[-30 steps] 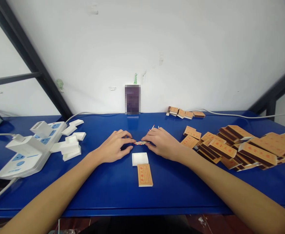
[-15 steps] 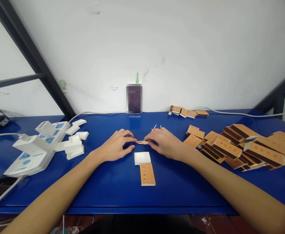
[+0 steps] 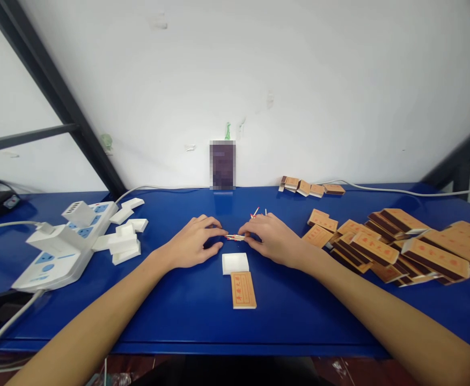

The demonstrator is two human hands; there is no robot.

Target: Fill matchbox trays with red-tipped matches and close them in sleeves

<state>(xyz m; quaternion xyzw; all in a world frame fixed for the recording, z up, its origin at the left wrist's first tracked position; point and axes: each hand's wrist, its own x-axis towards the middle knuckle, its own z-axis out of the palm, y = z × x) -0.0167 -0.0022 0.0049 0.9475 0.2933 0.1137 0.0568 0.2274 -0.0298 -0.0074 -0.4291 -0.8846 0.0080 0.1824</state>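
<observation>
In the head view, the left hand and the right hand rested on the blue surface, both curled nearly closed, each pinching one end of a bundle of matches held between them. A white tray sat just nearer the person than both hands, a matchbox sleeve touching its near edge.

Blue bench. Left: white power strip and a heap of white trays. Centre: matches, single tray, orange sleeve touching its near edge. Right: matchbox pile. Back edge: a few more boxes, cable.
</observation>
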